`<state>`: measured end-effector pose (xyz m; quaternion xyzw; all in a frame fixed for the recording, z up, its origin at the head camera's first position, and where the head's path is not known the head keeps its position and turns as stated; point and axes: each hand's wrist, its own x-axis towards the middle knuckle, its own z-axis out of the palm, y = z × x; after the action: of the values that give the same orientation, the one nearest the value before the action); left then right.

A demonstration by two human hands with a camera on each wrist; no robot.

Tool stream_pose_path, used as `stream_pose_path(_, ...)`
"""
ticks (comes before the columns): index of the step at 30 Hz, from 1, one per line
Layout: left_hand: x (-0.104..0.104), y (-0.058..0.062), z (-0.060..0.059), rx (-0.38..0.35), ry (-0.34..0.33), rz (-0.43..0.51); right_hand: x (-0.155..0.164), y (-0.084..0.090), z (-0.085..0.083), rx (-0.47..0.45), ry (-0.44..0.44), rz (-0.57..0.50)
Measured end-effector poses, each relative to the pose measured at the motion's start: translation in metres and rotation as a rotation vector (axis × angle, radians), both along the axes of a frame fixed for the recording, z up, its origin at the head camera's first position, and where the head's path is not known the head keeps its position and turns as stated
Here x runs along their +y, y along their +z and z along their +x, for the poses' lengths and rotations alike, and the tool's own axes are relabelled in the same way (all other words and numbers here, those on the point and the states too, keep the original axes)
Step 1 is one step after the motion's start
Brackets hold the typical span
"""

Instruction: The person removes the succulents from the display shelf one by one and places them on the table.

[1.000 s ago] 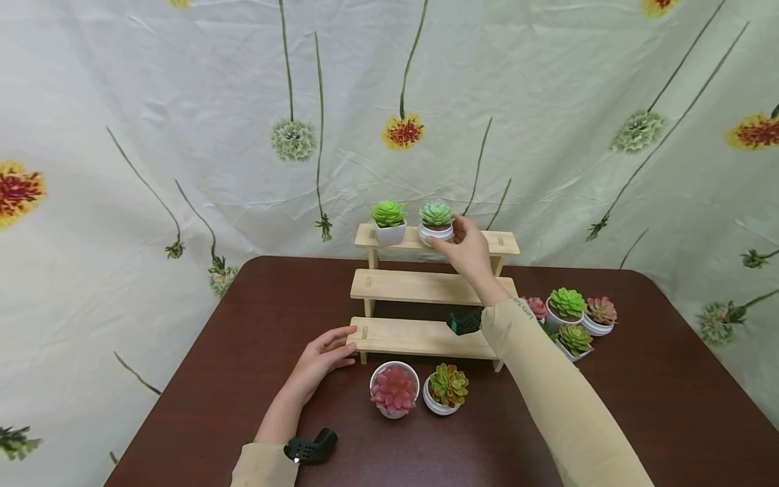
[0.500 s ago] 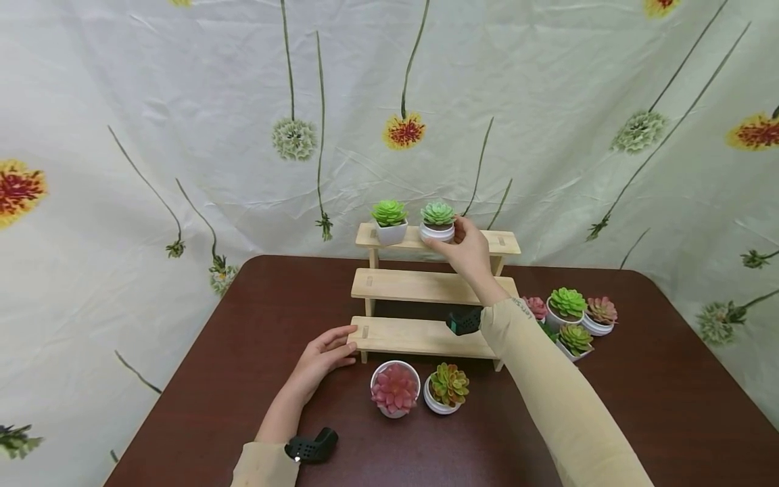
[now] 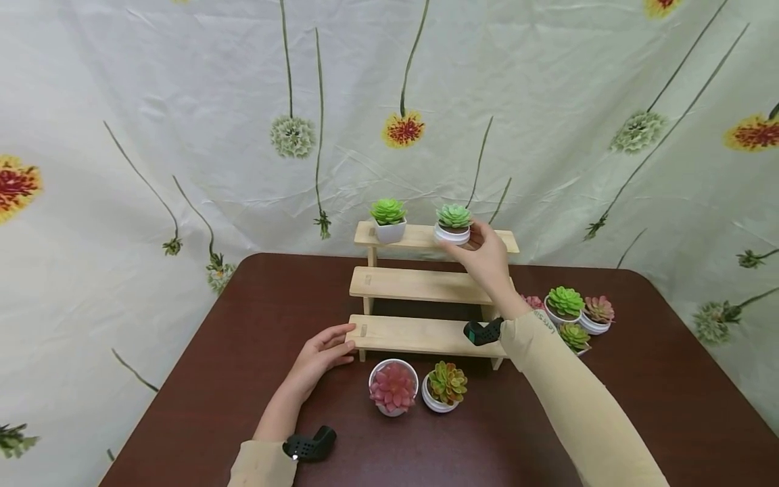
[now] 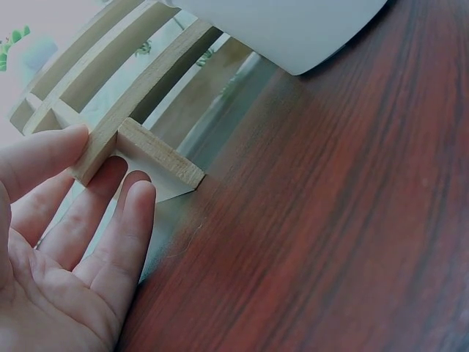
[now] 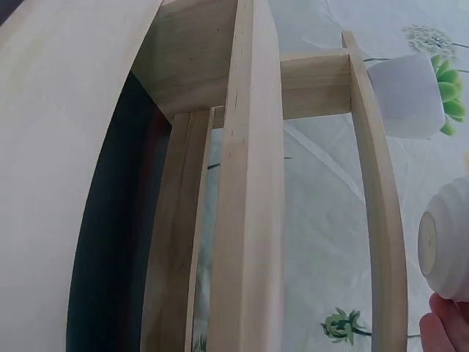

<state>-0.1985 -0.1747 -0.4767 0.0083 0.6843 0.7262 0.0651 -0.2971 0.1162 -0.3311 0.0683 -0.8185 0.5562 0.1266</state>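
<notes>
My right hand (image 3: 487, 256) holds a pale green potted succulent (image 3: 453, 218) by its round white pot, thumb in front and fingers at the right side. In the right wrist view the white pot (image 5: 448, 242) shows its underside, apart from the top board's edge. Below is a three-tier wooden plant stand (image 3: 420, 285). At its lower left end my left hand (image 3: 316, 357) pinches the lowest board; the left wrist view shows thumb and fingers on either side of the board end (image 4: 95, 150). A bright green succulent (image 3: 389, 220) in a square white pot stands on the top tier's left.
In front of the stand, a pink succulent (image 3: 393, 389) and a green-orange succulent (image 3: 446, 385) stand in white pots on the dark red table (image 3: 243, 365). Several more potted succulents, among them a green one (image 3: 564, 303), cluster at the right, partly behind my right sleeve. A flowered cloth (image 3: 243, 101) hangs behind.
My right hand has moved a little to the right along the top tier with the pale green succulent, widening the space from the bright green one. My left hand has stayed in place.
</notes>
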Motion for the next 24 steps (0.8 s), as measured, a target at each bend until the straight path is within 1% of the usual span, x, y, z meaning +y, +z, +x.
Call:
stream_pose_path(5,-0.001,-0.001,-0.001,-0.001,-0.005,0.006,0.011,-0.001,0.008,0.019,0.004,-0.012)
stream_pose_path(8,-0.002,-0.001,-0.001,0.002,-0.006,0.011,0.019,-0.005,0.010,0.030,0.001,-0.014)
stream_pose_path(15,-0.002,-0.003,-0.001,0.005,-0.007,0.014,0.040,-0.013,0.017,0.022,-0.049,0.008)
stream_pose_path(24,-0.001,-0.001,-0.001,0.002,-0.004,0.006,0.066,-0.016,0.032,0.036,-0.101,0.031)
